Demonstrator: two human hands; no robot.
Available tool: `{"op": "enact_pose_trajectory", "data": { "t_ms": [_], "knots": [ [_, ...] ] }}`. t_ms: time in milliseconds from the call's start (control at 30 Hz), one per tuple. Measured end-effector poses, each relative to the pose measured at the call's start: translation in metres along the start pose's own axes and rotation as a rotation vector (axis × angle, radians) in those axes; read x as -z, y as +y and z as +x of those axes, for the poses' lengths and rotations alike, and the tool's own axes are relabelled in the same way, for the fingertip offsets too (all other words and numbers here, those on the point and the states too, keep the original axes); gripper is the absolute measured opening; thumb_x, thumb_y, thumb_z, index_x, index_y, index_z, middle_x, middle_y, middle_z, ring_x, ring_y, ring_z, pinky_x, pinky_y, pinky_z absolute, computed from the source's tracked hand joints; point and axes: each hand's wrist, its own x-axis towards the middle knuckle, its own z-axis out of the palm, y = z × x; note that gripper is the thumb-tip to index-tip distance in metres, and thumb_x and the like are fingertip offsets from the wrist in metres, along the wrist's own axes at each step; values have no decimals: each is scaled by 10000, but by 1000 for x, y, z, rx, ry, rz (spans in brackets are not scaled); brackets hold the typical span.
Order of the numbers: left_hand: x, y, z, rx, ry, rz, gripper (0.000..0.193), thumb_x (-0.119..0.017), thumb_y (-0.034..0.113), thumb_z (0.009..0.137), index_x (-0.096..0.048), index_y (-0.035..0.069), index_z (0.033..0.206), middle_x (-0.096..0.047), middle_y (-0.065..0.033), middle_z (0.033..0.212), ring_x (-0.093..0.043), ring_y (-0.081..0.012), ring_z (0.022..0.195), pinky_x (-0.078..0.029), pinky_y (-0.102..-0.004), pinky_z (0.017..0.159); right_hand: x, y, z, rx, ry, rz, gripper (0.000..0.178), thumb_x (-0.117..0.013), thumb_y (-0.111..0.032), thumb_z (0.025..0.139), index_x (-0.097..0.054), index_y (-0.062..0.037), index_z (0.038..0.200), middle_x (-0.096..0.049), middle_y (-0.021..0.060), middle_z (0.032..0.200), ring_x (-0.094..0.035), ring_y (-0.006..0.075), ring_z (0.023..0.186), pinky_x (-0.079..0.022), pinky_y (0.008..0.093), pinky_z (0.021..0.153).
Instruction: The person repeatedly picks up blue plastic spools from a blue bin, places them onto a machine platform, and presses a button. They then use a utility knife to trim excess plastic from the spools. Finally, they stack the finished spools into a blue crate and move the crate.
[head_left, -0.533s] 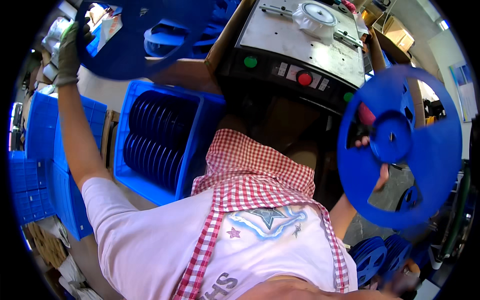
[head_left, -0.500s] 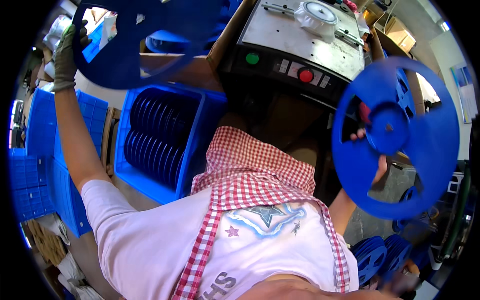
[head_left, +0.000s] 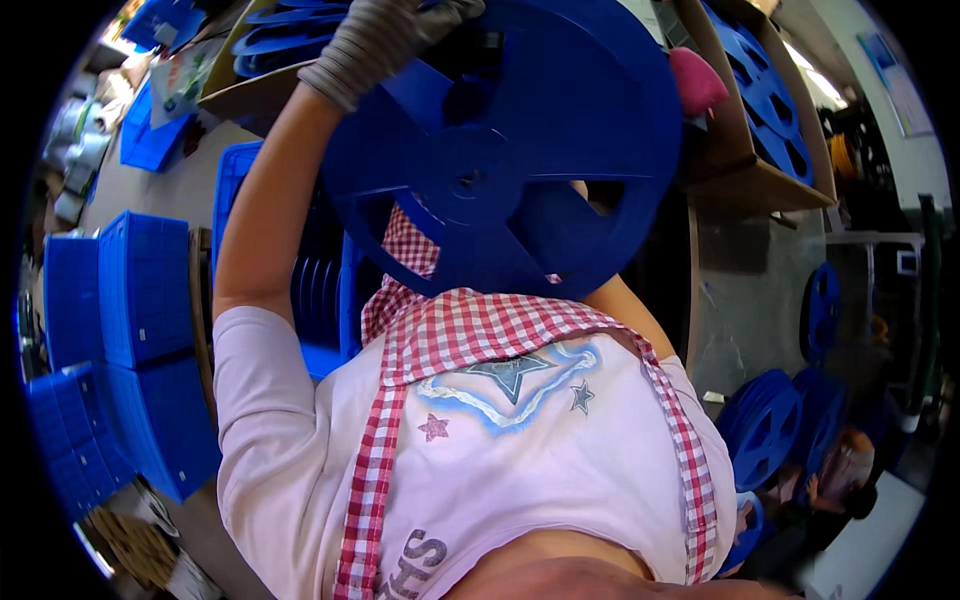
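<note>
A large blue plastic reel flange (head_left: pixel 470 185), round with wide cut-out openings, stands up in front of my chest. My left hand (head_left: pixel 385 45), in a grey glove, is closed at its upper left edge, its fingertips partly hidden at the top of the view. Through the lower openings more blue plastic shows, seemingly a second flange (head_left: pixel 560 230) lying close behind. My right forearm (head_left: pixel 632 312) goes up behind the flanges. Of my right hand (head_left: pixel 580 187) only a bit of finger shows through an opening; the rest is covered.
A blue crate (head_left: pixel 235 180) with upright flanges is on the left, partly covered by my arm. Cardboard boxes (head_left: pixel 735 175) holding blue flanges stand far left and right. Closed blue crates (head_left: pixel 145 290) are stacked at left. More flanges (head_left: pixel 762 430) and a person (head_left: pixel 845 470) are at lower right.
Both hands have come inward, bringing their two blue flanges from either side to the middle, where they overlap. The metal-topped machine is now mostly covered. My view has also shifted.
</note>
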Motion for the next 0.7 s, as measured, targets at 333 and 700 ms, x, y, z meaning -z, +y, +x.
{"op": "enact_pose_trajectory", "data": {
  "t_ms": [333, 700],
  "knots": [
    [4, 125, -136, 737, -257, -216, 746, -791, 262, 705, -424, 78, 1327, -536, -167, 1050, -571, -291, 949, -485, -396, 876, 3, -24, -45, 274, 65, 30, 588, -515, -436, 852, -470, -63, 1304, -593, 175, 1070, -611, 263, 963, -511, 369, 859],
    [-23, 94, -146, 975, -124, -961, 651, -561, 240, 898, -223, 146, 1447, -583, -59, 1061, -569, -144, 1024, -425, -360, 1010, -39, -12, -1, 374, 2, -386, 606, -525, -399, 866, -393, -147, 1401, -542, 128, 1118, -572, 222, 984, -484, 344, 870]
  ]
}}
